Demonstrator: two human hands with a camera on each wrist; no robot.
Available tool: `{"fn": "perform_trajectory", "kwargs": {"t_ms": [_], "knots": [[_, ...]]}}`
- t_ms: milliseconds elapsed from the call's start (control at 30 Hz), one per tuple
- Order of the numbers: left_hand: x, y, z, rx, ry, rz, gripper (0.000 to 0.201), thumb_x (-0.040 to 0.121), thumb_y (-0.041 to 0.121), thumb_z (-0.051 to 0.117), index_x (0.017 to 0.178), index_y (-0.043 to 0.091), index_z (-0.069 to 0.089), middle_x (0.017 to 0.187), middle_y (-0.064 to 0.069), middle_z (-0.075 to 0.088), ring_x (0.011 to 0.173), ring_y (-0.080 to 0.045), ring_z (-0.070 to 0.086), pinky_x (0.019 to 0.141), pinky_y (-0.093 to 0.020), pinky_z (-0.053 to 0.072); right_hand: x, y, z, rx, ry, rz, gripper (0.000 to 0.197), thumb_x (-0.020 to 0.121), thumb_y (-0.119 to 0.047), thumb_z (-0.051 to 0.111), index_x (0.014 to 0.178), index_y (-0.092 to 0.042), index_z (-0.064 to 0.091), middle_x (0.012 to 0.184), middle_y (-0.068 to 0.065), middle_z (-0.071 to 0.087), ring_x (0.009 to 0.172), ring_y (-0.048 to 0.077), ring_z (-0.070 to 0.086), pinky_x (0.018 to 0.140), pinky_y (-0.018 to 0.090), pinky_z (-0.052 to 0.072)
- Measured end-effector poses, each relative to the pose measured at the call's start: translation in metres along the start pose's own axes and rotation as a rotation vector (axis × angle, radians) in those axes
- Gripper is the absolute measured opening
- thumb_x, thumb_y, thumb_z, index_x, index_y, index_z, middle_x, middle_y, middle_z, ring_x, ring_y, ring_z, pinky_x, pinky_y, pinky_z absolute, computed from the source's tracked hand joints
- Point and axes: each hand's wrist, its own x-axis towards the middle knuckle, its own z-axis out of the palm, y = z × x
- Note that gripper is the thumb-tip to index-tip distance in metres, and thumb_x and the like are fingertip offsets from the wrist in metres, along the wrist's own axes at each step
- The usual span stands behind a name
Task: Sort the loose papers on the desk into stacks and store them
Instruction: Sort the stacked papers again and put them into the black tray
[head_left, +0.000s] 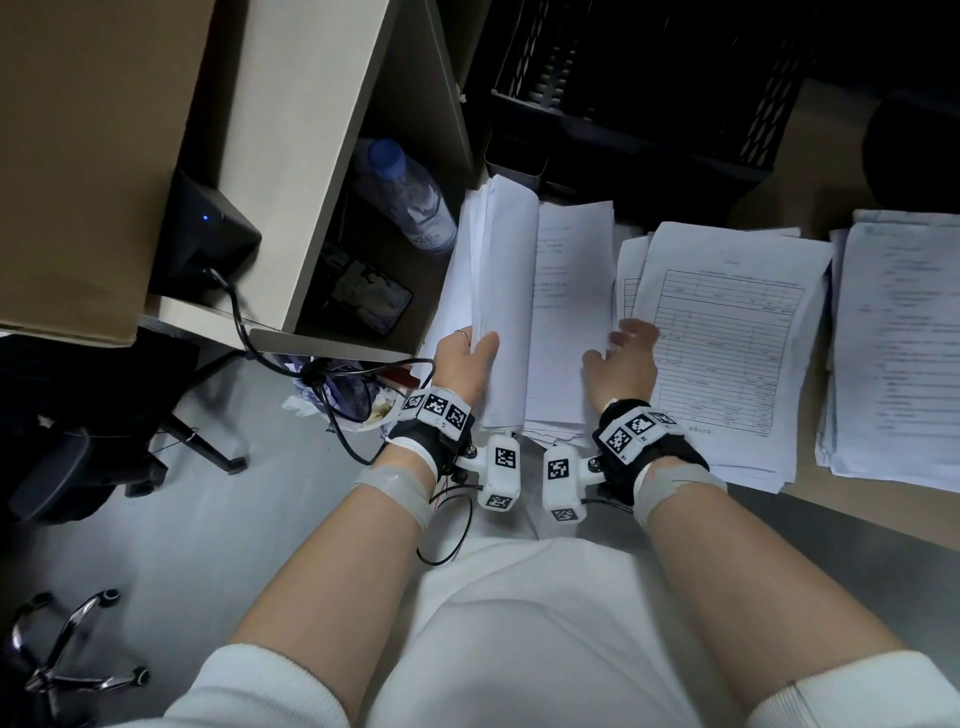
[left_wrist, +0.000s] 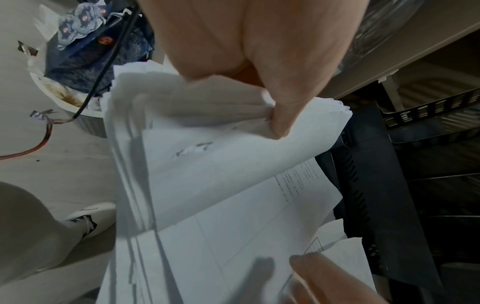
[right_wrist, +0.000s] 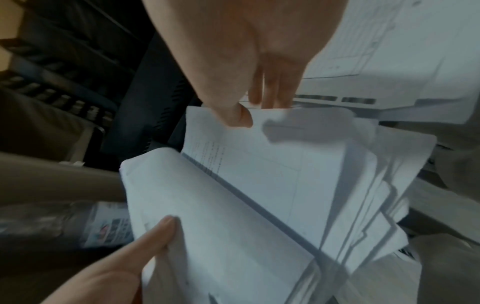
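A thick bundle of white papers is lifted and bent over to the left; my left hand grips its near edge, thumb on top. In the left wrist view the thumb pinches the bundle. Under it lies a printed sheet on top of the stack. My right hand holds that sheet's right edge; in the right wrist view its thumb sits on the sheet and its fingers go behind the edge. A stack topped by a table form and another stack lie to the right.
A black mesh file rack stands behind the papers. A water bottle and a phone lie in the open shelf at left. A black device with a cable, a bin and chair legs are further left.
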Motion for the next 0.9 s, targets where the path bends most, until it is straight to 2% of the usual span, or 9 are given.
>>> {"fn": "perform_trajectory", "kwargs": {"t_ms": [67, 133, 233, 400, 467, 567, 633, 733, 900], "knots": [[-0.001, -0.001, -0.001, 0.027, -0.025, 0.033, 0.023, 0.092, 0.024, 0.059, 0.087, 0.003, 0.066, 0.083, -0.009, 0.067, 0.074, -0.022, 0.058, 0.074, -0.033, 0.051, -0.004, -0.005, 0.0, -0.096, 0.106, -0.198, 0.057, 0.079, -0.006, 0.066, 0.131, -0.021, 0.05, 0.129, 0.004, 0.055, 0.116, 0.024, 0.052, 0.09, 0.037, 0.048], [-0.001, -0.001, -0.002, 0.004, -0.077, 0.042, 0.025, 0.094, 0.028, 0.062, 0.096, 0.004, 0.069, 0.092, -0.01, 0.072, 0.082, -0.025, 0.065, 0.082, -0.036, 0.054, -0.008, -0.013, 0.005, 0.004, -0.07, -0.301, 0.047, 0.08, -0.013, 0.071, 0.123, -0.03, 0.058, 0.12, -0.007, 0.059, 0.105, 0.012, 0.059, 0.088, 0.04, 0.054], [0.001, -0.007, 0.0, -0.026, -0.133, -0.012, 0.056, 0.08, 0.056, 0.069, 0.11, 0.009, 0.069, 0.106, -0.012, 0.074, 0.1, -0.03, 0.07, 0.094, -0.048, 0.055, -0.015, -0.023, 0.012, 0.039, -0.508, -0.193, 0.061, 0.079, -0.029, 0.081, 0.134, -0.027, 0.057, 0.124, -0.008, 0.062, 0.102, 0.009, 0.063, 0.091, 0.037, 0.056], [0.008, -0.011, -0.006, -0.03, -0.146, -0.041, 0.045, 0.078, 0.053, 0.068, 0.101, 0.014, 0.072, 0.098, -0.011, 0.076, 0.097, -0.035, 0.071, 0.09, -0.052, 0.057, -0.016, -0.016, 0.018, 0.069, -0.539, -0.168, 0.072, 0.075, -0.031, 0.084, 0.139, -0.026, 0.052, 0.128, -0.008, 0.061, 0.11, 0.01, 0.062, 0.1, 0.035, 0.051], [0.006, -0.006, -0.008, 0.0, -0.113, 0.001, 0.028, 0.088, 0.039, 0.066, 0.095, 0.012, 0.07, 0.09, -0.007, 0.075, 0.084, -0.022, 0.072, 0.081, -0.036, 0.058, -0.014, -0.012, 0.02, 0.035, -0.47, -0.158, 0.069, 0.079, -0.036, 0.08, 0.139, -0.023, 0.05, 0.132, -0.007, 0.059, 0.117, 0.011, 0.058, 0.104, 0.031, 0.046], [0.006, -0.007, -0.007, 0.026, -0.044, 0.043, 0.014, 0.099, 0.017, 0.059, 0.09, 0.008, 0.065, 0.081, -0.001, 0.067, 0.068, -0.003, 0.06, 0.065, -0.015, 0.047, -0.008, -0.005, 0.018, -0.089, -0.125, -0.106, 0.062, 0.084, -0.032, 0.07, 0.139, -0.016, 0.047, 0.135, 0.005, 0.054, 0.122, 0.024, 0.053, 0.101, 0.036, 0.044], [0.007, -0.012, -0.005, 0.022, -0.037, 0.044, 0.015, 0.1, 0.016, 0.057, 0.103, 0.004, 0.067, 0.095, -0.004, 0.07, 0.079, -0.008, 0.063, 0.07, -0.015, 0.048, -0.001, 0.001, 0.014, -0.132, -0.049, -0.021, 0.062, 0.085, -0.022, 0.065, 0.142, -0.011, 0.042, 0.139, 0.012, 0.048, 0.127, 0.032, 0.046, 0.104, 0.039, 0.041], [0.009, -0.016, 0.0, 0.021, -0.043, 0.027, 0.025, 0.101, 0.017, 0.056, 0.117, 0.001, 0.066, 0.11, -0.008, 0.071, 0.094, -0.016, 0.065, 0.082, -0.02, 0.048, 0.006, 0.009, 0.012, -0.174, -0.131, 0.035, 0.066, 0.088, -0.019, 0.061, 0.148, -0.008, 0.037, 0.147, 0.014, 0.04, 0.134, 0.032, 0.04, 0.108, 0.039, 0.037], [0.01, -0.014, 0.004, 0.004, -0.023, 0.014, 0.026, 0.1, 0.018, 0.055, 0.117, 0.001, 0.066, 0.11, -0.01, 0.072, 0.095, -0.021, 0.066, 0.085, -0.025, 0.051, 0.006, 0.005, 0.014, -0.264, 0.023, -0.07, 0.062, 0.085, -0.017, 0.061, 0.145, -0.014, 0.044, 0.144, 0.013, 0.04, 0.129, 0.032, 0.039, 0.1, 0.044, 0.044]]}}
